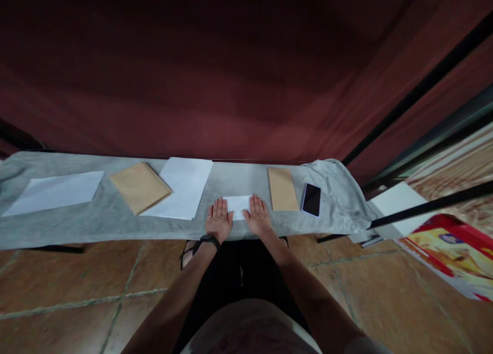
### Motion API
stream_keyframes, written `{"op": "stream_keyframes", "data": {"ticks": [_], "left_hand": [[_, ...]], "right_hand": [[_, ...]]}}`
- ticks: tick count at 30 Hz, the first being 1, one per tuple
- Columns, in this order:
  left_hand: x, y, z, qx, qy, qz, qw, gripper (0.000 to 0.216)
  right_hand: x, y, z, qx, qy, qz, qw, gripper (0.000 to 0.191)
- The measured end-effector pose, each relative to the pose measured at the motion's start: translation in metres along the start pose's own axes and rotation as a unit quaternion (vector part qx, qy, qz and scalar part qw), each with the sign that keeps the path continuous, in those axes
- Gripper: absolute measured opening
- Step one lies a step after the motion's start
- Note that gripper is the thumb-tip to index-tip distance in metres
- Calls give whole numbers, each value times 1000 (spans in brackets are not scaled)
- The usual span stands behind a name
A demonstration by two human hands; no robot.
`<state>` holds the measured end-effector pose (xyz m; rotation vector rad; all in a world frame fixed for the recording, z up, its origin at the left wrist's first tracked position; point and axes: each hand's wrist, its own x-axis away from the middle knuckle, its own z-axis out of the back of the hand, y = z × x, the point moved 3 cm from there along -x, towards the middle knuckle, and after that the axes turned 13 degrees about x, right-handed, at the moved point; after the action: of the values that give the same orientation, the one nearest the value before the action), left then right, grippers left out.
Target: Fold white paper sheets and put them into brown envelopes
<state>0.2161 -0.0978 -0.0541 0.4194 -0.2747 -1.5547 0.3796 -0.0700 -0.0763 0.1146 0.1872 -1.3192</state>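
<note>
A small white sheet of paper, seemingly folded (238, 205), lies on the grey cloth in front of me. My left hand (219, 219) rests flat on its left edge, fingers stretched away from me. On the right edge my right hand (258, 215) lies flat in the same way, thumb pointing inward. Both palms face down, and neither hand grips anything. Left of my left hand are larger white sheets (188, 184). A brown envelope (283, 189) lies to the right of my right hand.
Several brown envelopes (138, 187) overlap the white sheets. Another white sheet (57, 190) lies far left. A phone (311, 200) is on the right of the cloth-covered table (115, 230). A red and yellow box (454, 251) stands at the lower right, beyond black metal bars (435, 206).
</note>
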Motion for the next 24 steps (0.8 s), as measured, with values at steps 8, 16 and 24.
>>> {"op": "stream_keyframes", "data": {"ticks": [8, 16, 24], "left_hand": [[15, 18, -10, 18, -37, -98, 994, 62], [17, -7, 7, 23, -31, -57, 998, 64], [-45, 15, 20, 25, -79, -71, 994, 52]], "right_hand": [[-1, 1, 3, 1, -22, -4, 1000, 65], [25, 16, 3, -10, 28, -15, 999, 61], [11, 26, 13, -50, 24, -50, 997, 44]]}}
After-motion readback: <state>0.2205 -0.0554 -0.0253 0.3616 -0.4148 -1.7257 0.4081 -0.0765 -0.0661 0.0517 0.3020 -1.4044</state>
